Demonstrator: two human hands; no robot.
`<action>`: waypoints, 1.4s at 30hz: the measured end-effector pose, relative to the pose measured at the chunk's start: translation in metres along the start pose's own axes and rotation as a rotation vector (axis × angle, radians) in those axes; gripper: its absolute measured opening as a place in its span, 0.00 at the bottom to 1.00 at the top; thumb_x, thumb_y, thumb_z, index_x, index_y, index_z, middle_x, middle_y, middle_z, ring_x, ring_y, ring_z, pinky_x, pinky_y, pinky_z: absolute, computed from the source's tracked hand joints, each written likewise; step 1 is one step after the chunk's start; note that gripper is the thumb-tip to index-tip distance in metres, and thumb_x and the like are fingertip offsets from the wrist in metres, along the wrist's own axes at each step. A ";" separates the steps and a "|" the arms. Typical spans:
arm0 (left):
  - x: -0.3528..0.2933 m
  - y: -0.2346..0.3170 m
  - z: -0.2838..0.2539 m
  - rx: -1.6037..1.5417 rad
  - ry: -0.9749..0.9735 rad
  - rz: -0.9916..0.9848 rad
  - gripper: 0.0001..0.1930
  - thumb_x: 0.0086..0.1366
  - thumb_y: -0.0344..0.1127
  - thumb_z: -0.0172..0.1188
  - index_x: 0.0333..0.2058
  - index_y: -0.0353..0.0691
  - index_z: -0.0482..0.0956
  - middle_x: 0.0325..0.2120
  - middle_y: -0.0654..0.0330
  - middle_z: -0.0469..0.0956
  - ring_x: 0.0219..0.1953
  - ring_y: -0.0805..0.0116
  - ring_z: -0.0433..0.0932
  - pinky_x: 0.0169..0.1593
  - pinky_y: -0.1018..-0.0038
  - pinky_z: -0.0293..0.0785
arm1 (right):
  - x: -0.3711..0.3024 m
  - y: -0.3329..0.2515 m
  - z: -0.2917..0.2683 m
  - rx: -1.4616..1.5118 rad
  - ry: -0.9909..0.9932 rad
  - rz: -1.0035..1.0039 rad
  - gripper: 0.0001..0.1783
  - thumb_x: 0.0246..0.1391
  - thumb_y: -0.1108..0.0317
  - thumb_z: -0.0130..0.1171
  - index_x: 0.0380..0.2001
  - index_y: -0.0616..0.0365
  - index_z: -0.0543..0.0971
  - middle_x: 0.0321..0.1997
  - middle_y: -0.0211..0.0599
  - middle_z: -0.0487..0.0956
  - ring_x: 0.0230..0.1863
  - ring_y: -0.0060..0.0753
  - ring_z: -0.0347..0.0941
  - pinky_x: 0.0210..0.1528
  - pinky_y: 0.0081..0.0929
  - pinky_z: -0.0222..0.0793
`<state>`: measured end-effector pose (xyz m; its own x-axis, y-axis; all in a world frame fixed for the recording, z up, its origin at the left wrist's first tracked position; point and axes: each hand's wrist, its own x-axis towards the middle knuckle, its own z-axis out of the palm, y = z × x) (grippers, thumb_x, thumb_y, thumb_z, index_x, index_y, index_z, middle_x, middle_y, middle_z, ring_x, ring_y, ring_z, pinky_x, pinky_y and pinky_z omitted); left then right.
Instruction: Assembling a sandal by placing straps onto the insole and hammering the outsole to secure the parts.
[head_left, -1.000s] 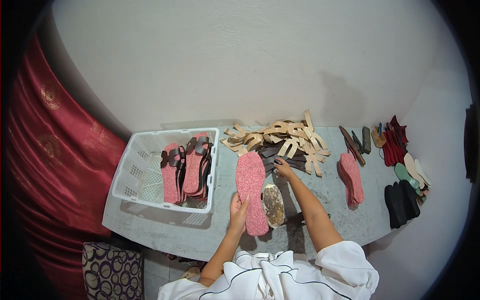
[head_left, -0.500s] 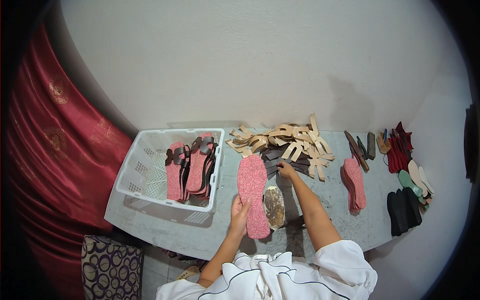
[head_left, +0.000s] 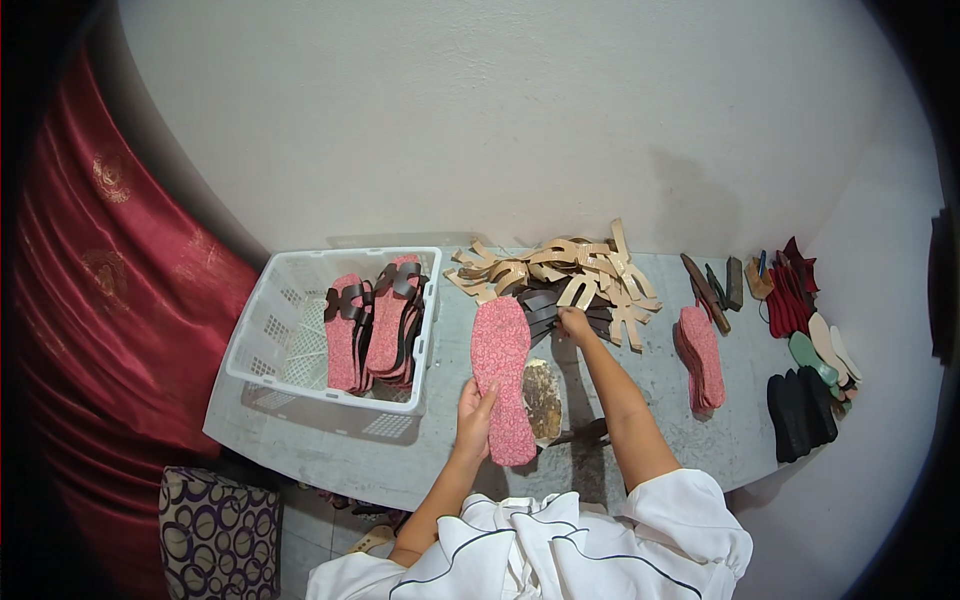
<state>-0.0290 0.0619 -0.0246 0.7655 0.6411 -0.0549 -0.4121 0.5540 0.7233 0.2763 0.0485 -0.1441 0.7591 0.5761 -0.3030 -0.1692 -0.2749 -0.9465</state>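
Note:
In my left hand (head_left: 474, 420) I hold a pink patterned insole (head_left: 502, 360) upright by its lower left edge, thumb on its face. My right hand (head_left: 574, 325) reaches to the back of the table, its fingers closed on a dark brown sandal strap (head_left: 545, 312) in a small pile. Tan straps (head_left: 575, 262) with slits lie heaped behind and around the dark ones. Just right of the held insole, and partly hidden by it, lies a worn, stained sole-shaped piece (head_left: 543, 400).
A white plastic basket (head_left: 300, 392) at left holds pink sandals (head_left: 347, 340) with dark straps. To the right lie stacked pink insoles (head_left: 702, 360), tools (head_left: 706, 290), red straps (head_left: 787, 300) and black soles (head_left: 800, 410). A dark tool (head_left: 580, 433) lies near my right forearm.
The view has shifted slightly, moving everything a little up and left. My right hand has moved slightly right among the dark straps. My left hand keeps holding the pink insole.

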 end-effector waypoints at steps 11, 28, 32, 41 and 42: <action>-0.003 0.001 0.009 0.030 -0.035 -0.055 0.19 0.61 0.29 0.45 0.51 0.42 0.53 0.41 0.52 0.68 0.32 0.59 0.77 0.30 0.68 0.78 | -0.046 -0.115 -0.051 0.259 0.087 -0.287 0.14 0.45 0.73 0.52 0.38 0.62 0.70 0.25 0.30 0.70 0.20 0.17 0.67 0.19 0.13 0.61; -0.023 0.028 0.004 -0.011 -0.248 -0.227 0.21 0.61 0.30 0.44 0.53 0.38 0.52 0.41 0.49 0.69 0.32 0.56 0.77 0.33 0.67 0.78 | -0.245 -0.231 -0.048 0.161 -0.353 -0.802 0.12 0.53 0.72 0.51 0.41 0.61 0.70 0.38 0.28 0.73 0.37 0.16 0.68 0.36 0.16 0.66; -0.033 0.022 0.003 -0.115 -0.311 -0.233 0.23 0.60 0.28 0.44 0.55 0.37 0.51 0.43 0.49 0.69 0.38 0.56 0.76 0.40 0.65 0.76 | -0.239 -0.191 -0.049 0.190 -0.330 -0.606 0.12 0.51 0.70 0.53 0.40 0.59 0.71 0.37 0.27 0.73 0.34 0.15 0.68 0.36 0.15 0.66; -0.057 -0.047 -0.010 0.200 -0.190 -0.080 0.29 0.63 0.29 0.45 0.58 0.35 0.42 0.54 0.55 0.57 0.54 0.72 0.59 0.56 0.77 0.53 | -0.228 -0.071 -0.047 0.204 -0.253 -0.206 0.12 0.52 0.69 0.53 0.41 0.56 0.71 0.29 0.21 0.70 0.27 0.13 0.67 0.27 0.12 0.62; -0.058 -0.052 -0.013 0.321 -0.204 -0.029 0.29 0.63 0.30 0.46 0.59 0.36 0.42 0.54 0.56 0.57 0.53 0.72 0.60 0.55 0.76 0.55 | -0.229 -0.072 -0.049 0.189 -0.252 -0.218 0.12 0.52 0.69 0.53 0.41 0.56 0.71 0.30 0.22 0.70 0.27 0.13 0.67 0.27 0.12 0.61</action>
<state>-0.0582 0.0031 -0.0674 0.8706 0.4906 0.0364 -0.2379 0.3551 0.9041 0.1455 -0.1017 -0.0015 0.6161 0.7828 -0.0878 -0.1514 0.0083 -0.9884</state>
